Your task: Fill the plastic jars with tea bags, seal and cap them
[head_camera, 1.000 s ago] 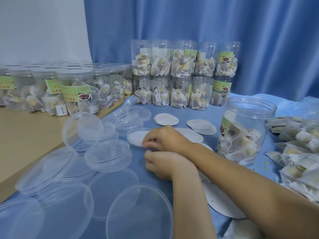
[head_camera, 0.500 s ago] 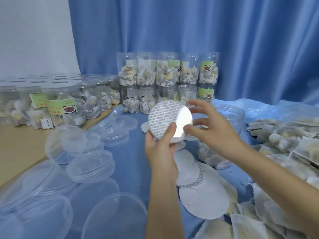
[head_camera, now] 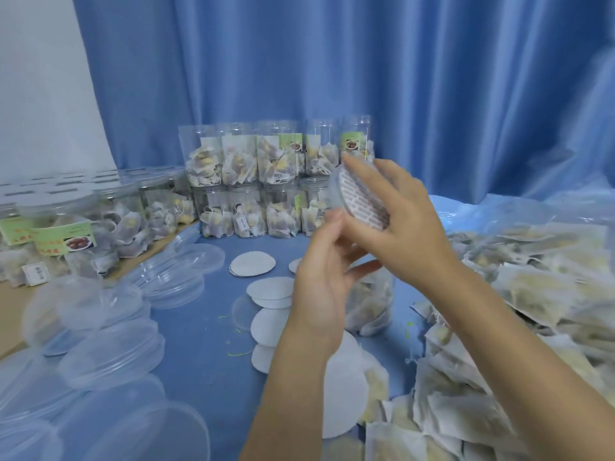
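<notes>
Both hands, left hand point(head_camera: 319, 277) and right hand point(head_camera: 396, 221), pinched one seal disc point(head_camera: 361, 197) above the jar point(head_camera: 372, 304). Set crooked, it might leave a gap.

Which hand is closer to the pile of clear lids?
Left. The left hand is raised nearer the clear lids on that side; the right hand is farther right, holding the seal disc.

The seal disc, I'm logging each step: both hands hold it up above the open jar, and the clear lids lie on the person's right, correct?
Not quite. The head view shows the clear lids on the person's left; tea bags are heaped on the right. Otherwise right: left hand and right hand hold the seal disc above the open jar.
</notes>
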Motion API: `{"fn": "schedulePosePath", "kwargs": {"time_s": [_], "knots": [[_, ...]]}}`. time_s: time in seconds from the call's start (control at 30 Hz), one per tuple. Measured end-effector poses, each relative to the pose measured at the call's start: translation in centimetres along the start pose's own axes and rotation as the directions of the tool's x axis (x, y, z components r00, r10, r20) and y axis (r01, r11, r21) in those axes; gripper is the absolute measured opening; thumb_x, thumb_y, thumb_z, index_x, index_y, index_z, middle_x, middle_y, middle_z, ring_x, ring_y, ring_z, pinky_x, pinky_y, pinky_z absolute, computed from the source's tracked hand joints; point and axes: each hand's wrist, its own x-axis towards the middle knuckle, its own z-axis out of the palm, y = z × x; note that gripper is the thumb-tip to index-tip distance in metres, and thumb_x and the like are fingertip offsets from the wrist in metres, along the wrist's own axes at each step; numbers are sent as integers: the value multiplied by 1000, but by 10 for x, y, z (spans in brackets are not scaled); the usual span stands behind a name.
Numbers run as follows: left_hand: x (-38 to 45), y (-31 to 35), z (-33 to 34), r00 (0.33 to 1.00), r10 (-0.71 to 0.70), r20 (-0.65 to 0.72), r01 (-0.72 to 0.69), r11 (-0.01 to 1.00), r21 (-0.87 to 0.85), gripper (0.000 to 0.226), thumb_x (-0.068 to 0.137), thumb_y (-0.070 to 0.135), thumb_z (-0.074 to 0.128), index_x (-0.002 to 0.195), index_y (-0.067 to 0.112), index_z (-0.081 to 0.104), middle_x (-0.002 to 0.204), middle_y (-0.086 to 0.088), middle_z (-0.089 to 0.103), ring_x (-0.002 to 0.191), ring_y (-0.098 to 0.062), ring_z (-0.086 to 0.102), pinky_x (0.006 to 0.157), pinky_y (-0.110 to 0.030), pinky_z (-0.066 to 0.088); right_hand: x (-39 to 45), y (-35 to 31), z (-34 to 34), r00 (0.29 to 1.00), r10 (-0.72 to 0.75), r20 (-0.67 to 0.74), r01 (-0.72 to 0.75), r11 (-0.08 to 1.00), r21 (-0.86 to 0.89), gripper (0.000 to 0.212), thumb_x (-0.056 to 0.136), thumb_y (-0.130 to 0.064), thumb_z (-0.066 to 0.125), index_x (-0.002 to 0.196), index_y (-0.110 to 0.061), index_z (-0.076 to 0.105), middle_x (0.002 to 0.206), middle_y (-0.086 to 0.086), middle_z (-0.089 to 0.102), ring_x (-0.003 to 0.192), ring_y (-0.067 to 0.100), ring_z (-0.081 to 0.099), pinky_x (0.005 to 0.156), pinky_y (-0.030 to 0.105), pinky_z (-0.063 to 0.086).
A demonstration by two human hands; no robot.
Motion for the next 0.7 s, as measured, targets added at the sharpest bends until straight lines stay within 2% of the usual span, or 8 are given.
{"fn": "schedulePosePath", "kwargs": {"time_s": [0.1, 0.17, 0.23, 0.33, 0.4, 0.5, 0.6, 0.7], "knots": [[10, -3, 22, 998, -32, -56, 36, 996, 79, 30, 91, 42, 42, 94, 18, 60, 87, 1, 67, 84, -15, 63, 78, -33, 49, 3, 16, -6, 996, 79, -50, -77, 996, 38, 72, 68, -73, 47, 136, -52, 36, 138, 1, 44, 132, 17, 34, 111, 35, 27], [20, -7, 26, 971, 14, -238, 27, 986, 167, 24, 96, 28, 43, 83, 18, 60, 77, 2, 65, 75, -14, 62, 68, -29, 50, 3, 25, -7, 994, 89, -64, -85, 994, 61, 68, 73, -66, 57, 136, -49, 38, 130, -2, 50, 126, 10, 38, 108, 21, 27], [30, -11, 20, 853, 223, -471, -48, 934, 354, 20, 91, 11, 47, 78, 18, 61, 75, 2, 64, 70, -13, 61, 67, -32, 52, 1, 30, -7, 988, 127, -89, -113, 984, 139, 65, 77, -59, 62, 136, -46, 40, 121, -11, 51, 115, -3, 40, 93, 0, 24], [38, -25, -2, 704, 491, -513, -16, 733, 680, 21, 80, 9, 59, 87, 26, 49, 94, 6, 53, 89, -18, 55, 89, -44, 47, 0, 36, -4, 964, 258, -67, -229, 931, 284, 66, 75, -63, 62, 135, -48, 39, 122, -18, 47, 120, 1, 43, 89, 10, 28], [40, -40, -18, 808, 436, -396, 41, 628, 777, 49, 71, 10, 69, 110, 25, 42, 111, 6, 39, 111, -19, 44, 97, -36, 39, 0, 39, -2, 955, 290, -60, -258, 914, 314, 67, 74, -65, 61, 134, -48, 40, 121, -19, 46, 122, 4, 43, 91, 18, 29], [43, -66, -31, 933, 197, -301, 111, 639, 761, 108, 60, 15, 82, 144, 26, 15, 142, 1, 23, 132, -12, 26, 98, -25, 26, 0, 41, 0, 954, 296, -37, -269, 908, 322, 70, 72, -67, 61, 135, -46, 39, 126, -17, 46, 124, 2, 41, 92, 18, 27], [40, -86, -33, 944, 75, -321, 195, 658, 728, 136, 49, 33, 91, 147, 30, -3, 153, 2, 15, 136, -8, 24, 100, -25, 28, -2, 42, 4, 959, 283, -7, -270, 922, 278, 72, 69, -68, 61, 135, -46, 41, 135, -15, 47, 126, 2, 38, 93, 17, 26], [36, -95, -38, 934, 95, -344, 197, 665, 720, 131, 47, 39, 91, 145, 35, 5, 152, 4, 26, 135, -14, 35, 106, -37, 38, -2, 42, 8, 961, 275, 19, -273, 938, 214, 83, 58, -78, 53, 134, -46, 44, 134, -13, 51, 123, 3, 42, 90, 16, 27]]}}
